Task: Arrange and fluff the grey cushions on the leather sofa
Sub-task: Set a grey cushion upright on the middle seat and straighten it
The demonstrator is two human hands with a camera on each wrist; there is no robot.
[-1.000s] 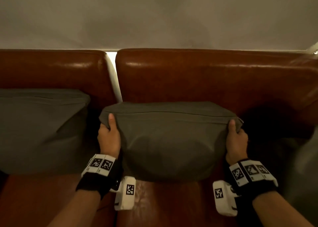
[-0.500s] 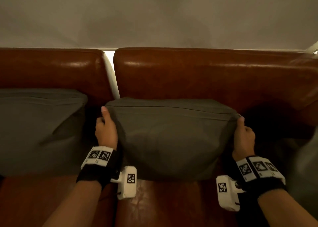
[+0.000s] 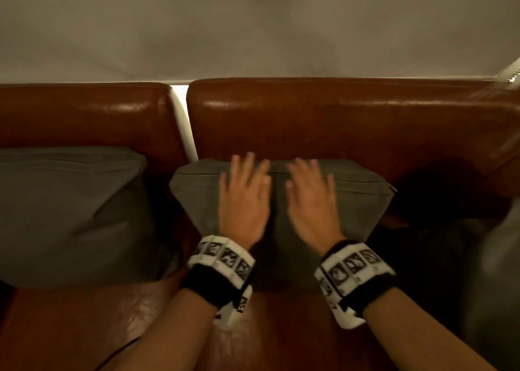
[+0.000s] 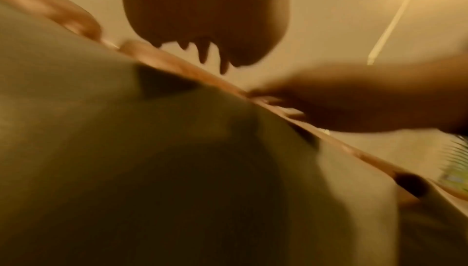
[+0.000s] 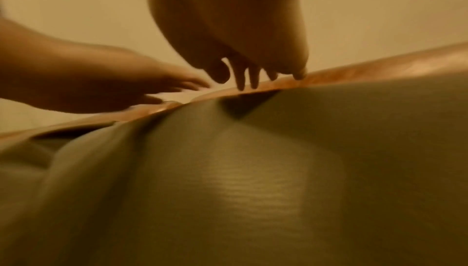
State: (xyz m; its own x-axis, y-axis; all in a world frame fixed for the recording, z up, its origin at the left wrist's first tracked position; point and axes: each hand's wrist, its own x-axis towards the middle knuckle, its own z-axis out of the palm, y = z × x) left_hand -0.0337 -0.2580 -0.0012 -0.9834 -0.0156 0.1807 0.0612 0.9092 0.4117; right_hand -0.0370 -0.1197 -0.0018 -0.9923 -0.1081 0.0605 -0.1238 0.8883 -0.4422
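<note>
Both hands, left (image 3: pixel 244 199) and right (image 3: pixel 309 202), have left the cushion's (image 3: pixel 363 202) corners and now lie flat, fingers spread, gripping nothing, on its middle. It leans against the sofa (image 3: pixel 323 123) back: patting, near done.

— Where did the middle cushion (image 3: pixel 363 202) stand?
— On the sofa (image 3: pixel 337 123) seat, leaning against its backrest, right of the other cushion (image 3: pixel 70 207).
— And the hands?
— Side by side over its front (blurred), left hand (image 3: pixel 243 199) left of the right hand (image 3: pixel 312 202), fingers toward the backrest.
</note>
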